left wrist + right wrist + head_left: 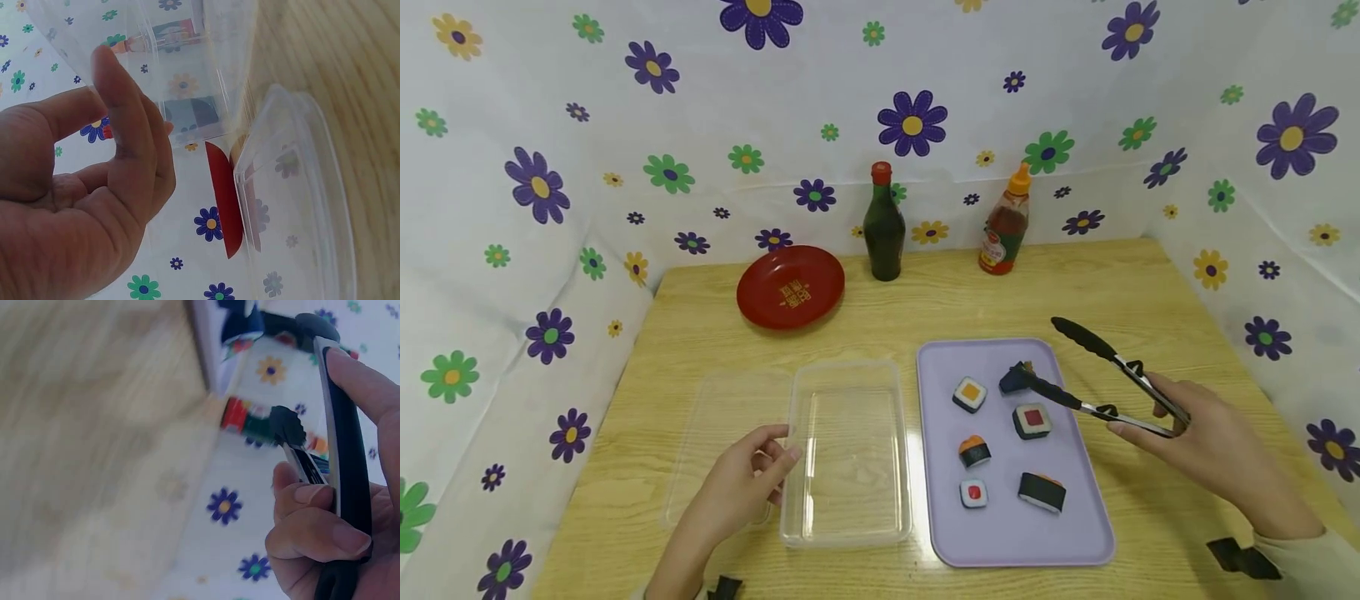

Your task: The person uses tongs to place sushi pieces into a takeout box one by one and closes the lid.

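My left hand (741, 479) pinches the left rim of a clear plastic box (850, 537) with thumb and curled fingers. In the left wrist view, that hand (106, 169) overlaps the see-through wall. My right hand (1221, 446) grips black-tipped metal tongs (1138, 379) near the hinge end, with their arms spread apart. The lower arm's tip reaches a dark, seaweed-wrapped sushi piece (1012, 380) on the lilac tray (1000, 542); the upper tip hangs beyond the tray's right edge. Other toy sushi pieces, including a roll with a red centre (1032, 421) and a long piece (1042, 492), lie on it.
A clear flat lid (700, 433) lies left of the box, partly behind my left hand. Along the back stand a red plate (767, 292), a dark green bottle (884, 237) and a sauce bottle (1003, 229) with an orange cap. Flowered cloth (820, 75) surrounds the wooden table.
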`<state>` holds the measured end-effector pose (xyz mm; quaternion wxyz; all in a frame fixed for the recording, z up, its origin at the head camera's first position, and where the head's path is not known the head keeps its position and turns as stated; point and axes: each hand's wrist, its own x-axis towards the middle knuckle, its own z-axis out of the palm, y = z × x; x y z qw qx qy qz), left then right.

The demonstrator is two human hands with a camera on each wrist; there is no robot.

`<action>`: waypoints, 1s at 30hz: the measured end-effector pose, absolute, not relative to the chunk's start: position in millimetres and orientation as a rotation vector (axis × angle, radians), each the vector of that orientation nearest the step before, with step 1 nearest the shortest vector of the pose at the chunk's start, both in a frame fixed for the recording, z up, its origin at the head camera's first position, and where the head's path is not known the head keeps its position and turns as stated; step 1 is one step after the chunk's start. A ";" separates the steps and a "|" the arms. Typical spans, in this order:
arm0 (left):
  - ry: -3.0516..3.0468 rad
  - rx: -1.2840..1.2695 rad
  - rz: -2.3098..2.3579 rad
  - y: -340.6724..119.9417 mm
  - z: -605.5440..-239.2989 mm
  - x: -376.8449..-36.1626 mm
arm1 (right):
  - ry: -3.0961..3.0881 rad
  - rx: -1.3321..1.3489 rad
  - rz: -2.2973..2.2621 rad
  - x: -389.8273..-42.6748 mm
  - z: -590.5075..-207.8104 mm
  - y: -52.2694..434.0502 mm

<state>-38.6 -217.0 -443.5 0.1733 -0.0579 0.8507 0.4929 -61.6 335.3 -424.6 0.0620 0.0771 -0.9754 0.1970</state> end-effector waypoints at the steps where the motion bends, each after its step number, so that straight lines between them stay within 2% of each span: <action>1: 2.411 -0.162 1.401 -217.1 -443.6 -38.9 | -2.933 0.273 0.583 -62.6 -423.5 330.7; 11: 2.405 -0.153 1.408 -216.9 -446.6 -40.1 | -2.829 0.519 0.521 -68.8 -421.7 291.8; 30: 2.424 -0.127 1.419 -217.1 -447.0 -36.9 | -2.973 0.549 0.398 -74.0 -414.9 270.2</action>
